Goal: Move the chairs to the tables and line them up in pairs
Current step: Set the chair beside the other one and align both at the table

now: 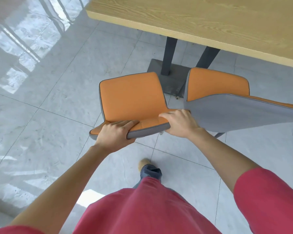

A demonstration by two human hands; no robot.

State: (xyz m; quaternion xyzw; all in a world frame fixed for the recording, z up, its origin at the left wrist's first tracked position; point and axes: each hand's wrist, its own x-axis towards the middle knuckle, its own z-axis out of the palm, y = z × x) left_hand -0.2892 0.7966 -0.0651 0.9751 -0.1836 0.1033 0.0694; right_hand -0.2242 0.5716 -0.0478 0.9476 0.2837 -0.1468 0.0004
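An orange chair with a grey back (134,97) stands in front of me, its seat facing the wooden table (210,19). My left hand (115,134) grips the top edge of its backrest at the left. My right hand (178,123) grips the same edge at its right end. A second orange and grey chair (227,98) stands just to the right, its backrest edge nearly touching my right hand. Both chairs face the table's near edge side by side.
The table rests on dark grey legs (170,54) and a flat grey base plate (169,76) on the glossy grey tiled floor (46,98). My foot (145,164) is on the floor behind the left chair. Open floor lies to the left.
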